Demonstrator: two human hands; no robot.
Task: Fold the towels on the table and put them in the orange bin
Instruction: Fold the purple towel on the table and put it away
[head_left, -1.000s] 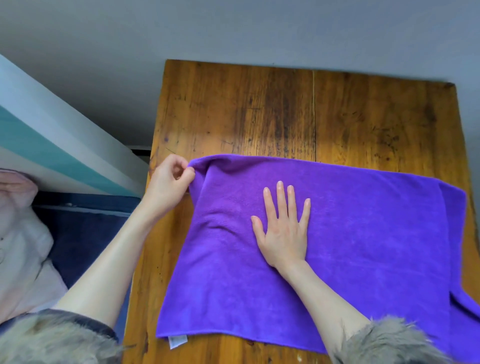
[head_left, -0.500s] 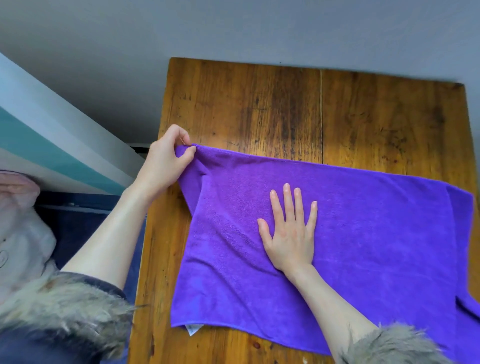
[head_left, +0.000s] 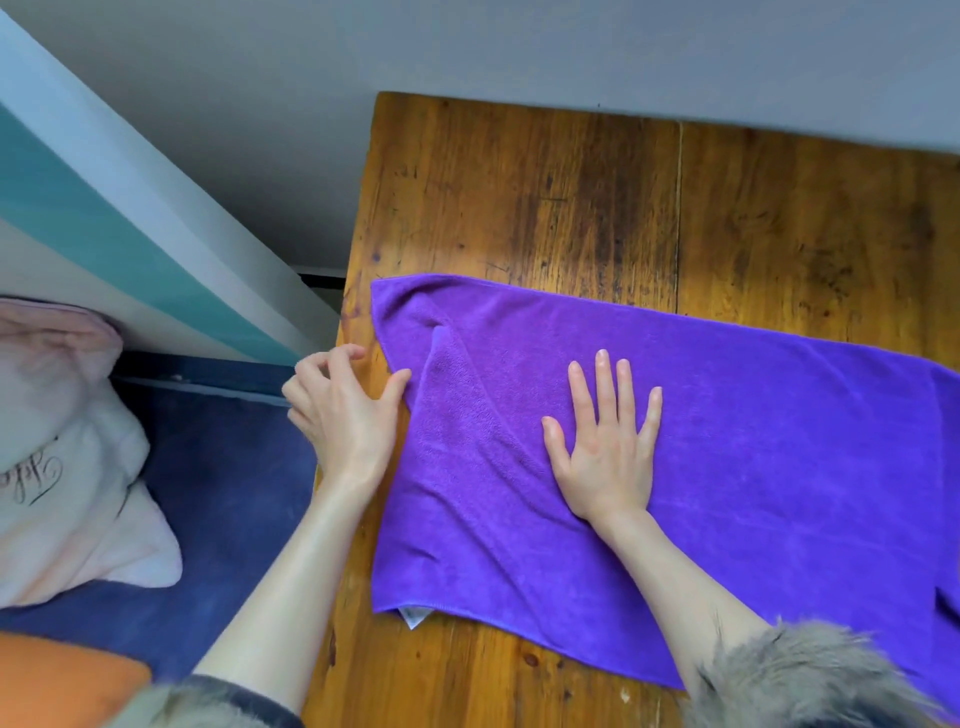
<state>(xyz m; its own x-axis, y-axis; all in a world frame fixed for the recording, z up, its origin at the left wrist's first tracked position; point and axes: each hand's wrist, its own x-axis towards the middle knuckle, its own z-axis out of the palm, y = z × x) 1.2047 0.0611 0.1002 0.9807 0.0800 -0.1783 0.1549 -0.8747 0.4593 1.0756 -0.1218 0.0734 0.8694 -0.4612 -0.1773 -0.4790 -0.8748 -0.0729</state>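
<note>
Your right hand (head_left: 605, 441) presses flat on the soft, light purple towel (head_left: 727, 457); your left hand (head_left: 345, 410), loosely spread and holding nothing, touches its edge. Pinch corners.

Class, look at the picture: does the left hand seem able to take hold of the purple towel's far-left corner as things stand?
Probably yes. The left hand is free, its thumb at the purple towel's left edge, and only bare table lies between it and the corner. The right hand lies flat further right, out of the way.

Only script on pink cushion (head_left: 62, 447), left of bench: dark cursive, cut off, can't read. White tag (head_left: 414, 616) under towel: print too small.
</note>
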